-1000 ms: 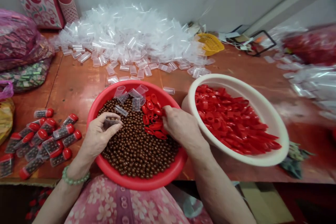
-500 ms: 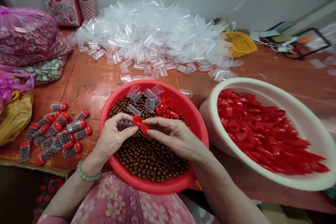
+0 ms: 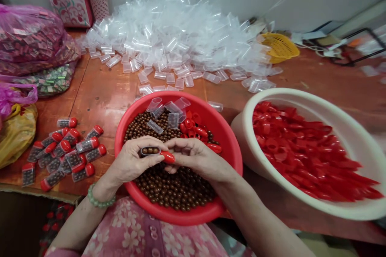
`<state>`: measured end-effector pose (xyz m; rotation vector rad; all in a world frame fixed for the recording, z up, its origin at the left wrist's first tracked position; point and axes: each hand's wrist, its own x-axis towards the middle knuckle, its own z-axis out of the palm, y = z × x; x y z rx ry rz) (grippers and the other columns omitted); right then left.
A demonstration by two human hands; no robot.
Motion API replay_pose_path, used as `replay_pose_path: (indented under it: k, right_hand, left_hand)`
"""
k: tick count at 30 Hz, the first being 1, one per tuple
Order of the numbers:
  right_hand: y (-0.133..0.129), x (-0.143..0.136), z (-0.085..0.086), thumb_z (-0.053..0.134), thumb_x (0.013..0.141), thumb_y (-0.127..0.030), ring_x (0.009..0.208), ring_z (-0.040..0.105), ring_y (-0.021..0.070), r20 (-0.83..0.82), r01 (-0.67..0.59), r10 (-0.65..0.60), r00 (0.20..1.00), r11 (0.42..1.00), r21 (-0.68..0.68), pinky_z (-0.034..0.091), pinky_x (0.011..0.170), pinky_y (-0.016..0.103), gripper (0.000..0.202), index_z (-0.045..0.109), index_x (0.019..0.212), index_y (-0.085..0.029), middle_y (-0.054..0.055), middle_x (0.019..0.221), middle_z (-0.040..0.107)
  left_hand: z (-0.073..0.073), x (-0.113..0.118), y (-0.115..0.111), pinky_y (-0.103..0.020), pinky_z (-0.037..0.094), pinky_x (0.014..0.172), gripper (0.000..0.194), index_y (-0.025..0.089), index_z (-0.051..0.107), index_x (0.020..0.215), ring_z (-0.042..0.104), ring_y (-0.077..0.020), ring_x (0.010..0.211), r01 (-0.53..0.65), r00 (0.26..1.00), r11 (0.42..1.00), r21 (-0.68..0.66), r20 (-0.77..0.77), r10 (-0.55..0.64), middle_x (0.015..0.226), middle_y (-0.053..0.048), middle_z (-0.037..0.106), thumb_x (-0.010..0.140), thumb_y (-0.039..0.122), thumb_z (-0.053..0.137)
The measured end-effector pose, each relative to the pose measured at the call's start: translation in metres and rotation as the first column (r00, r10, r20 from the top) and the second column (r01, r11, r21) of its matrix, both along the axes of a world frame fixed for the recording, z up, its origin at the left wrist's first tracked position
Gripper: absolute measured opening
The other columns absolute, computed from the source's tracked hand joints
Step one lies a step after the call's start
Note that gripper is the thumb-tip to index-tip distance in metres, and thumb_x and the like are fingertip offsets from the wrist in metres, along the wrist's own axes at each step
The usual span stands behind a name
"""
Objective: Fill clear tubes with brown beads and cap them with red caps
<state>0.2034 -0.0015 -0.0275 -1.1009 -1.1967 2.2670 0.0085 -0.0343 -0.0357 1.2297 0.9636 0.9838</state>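
Both your hands meet over the red bowl: left hand pinches a filled tube, right hand presses its red cap; rims lie just beyond your knuckles.

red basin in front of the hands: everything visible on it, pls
The red basin is a round, shallow bowl that looks like plastic, sitting upright at the near edge of the wooden table. It holds mostly small brown balls, with a few clear tubes and red caps at its far side. Both hands work above it, and the white basin sits close on its right.
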Motion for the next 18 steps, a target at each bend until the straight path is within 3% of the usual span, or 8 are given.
replay_pose_path:
  k: [4,6,10,13,18]
  right_hand:
    - [0.000,0.006,-0.005,0.083,0.069,-0.029,0.082,0.069,0.0104,-0.119,-0.010,0.004,0.993,0.999,-0.047,0.054,0.076,0.021,0.043,0.069,0.109,-0.019,0.002,0.090,0.072]
    - [0.001,0.008,-0.007,0.085,0.066,-0.031,0.086,0.068,0.0114,-0.161,-0.023,0.015,0.987,0.998,-0.050,0.053,0.076,0.021,0.049,0.069,0.111,-0.019,0.003,0.094,0.072]
    - [0.001,0.002,-0.009,0.084,0.067,-0.033,0.071,0.066,0.0093,-0.093,0.069,-0.070,0.993,0.997,-0.020,0.053,0.069,0.021,0.038,0.071,0.099,-0.017,0.001,0.081,0.072]
    - [0.000,-0.005,-0.010,0.083,0.067,-0.026,0.066,0.063,0.0074,-0.048,0.121,-0.120,0.992,0.993,0.019,0.051,0.066,0.019,0.027,0.072,0.089,-0.017,-0.001,0.077,0.071]
    - [-0.003,-0.007,-0.014,0.081,0.070,-0.026,0.066,0.062,0.0072,0.001,0.122,-0.123,0.992,0.985,0.121,0.049,0.065,0.018,0.024,0.071,0.090,-0.017,-0.001,0.075,0.070]
  left_hand:
    - [-0.003,0.001,0.002,-0.027,0.048,0.086,0.012,0.015,0.072,0.090,0.063,-0.0154,0.091,-0.071,0.997,0.997,0.038,-0.033,0.072,0.094,-0.006,0.067,0.081,0.021,0.068]
    - [-0.003,0.002,0.001,-0.028,0.048,0.089,0.010,0.016,0.073,0.089,0.062,-0.0164,0.098,-0.083,0.994,0.994,0.069,-0.065,0.088,0.102,-0.007,0.066,0.081,0.020,0.069]
    - [-0.001,0.002,-0.002,-0.032,0.043,0.102,0.009,0.017,0.074,0.086,0.052,-0.0220,0.122,-0.121,0.979,0.987,0.104,-0.154,0.136,0.131,-0.010,0.051,0.078,0.019,0.072]
    - [-0.001,0.002,-0.002,-0.034,0.043,0.102,0.010,0.017,0.074,0.088,0.054,-0.0209,0.118,-0.130,0.979,0.986,0.107,-0.143,0.145,0.124,-0.009,0.054,0.079,0.020,0.071]
    - [-0.003,0.002,-0.002,-0.031,0.047,0.094,0.012,0.016,0.074,0.089,0.058,-0.0178,0.106,-0.111,0.989,0.992,0.066,-0.088,0.117,0.116,-0.009,0.055,0.078,0.018,0.071]
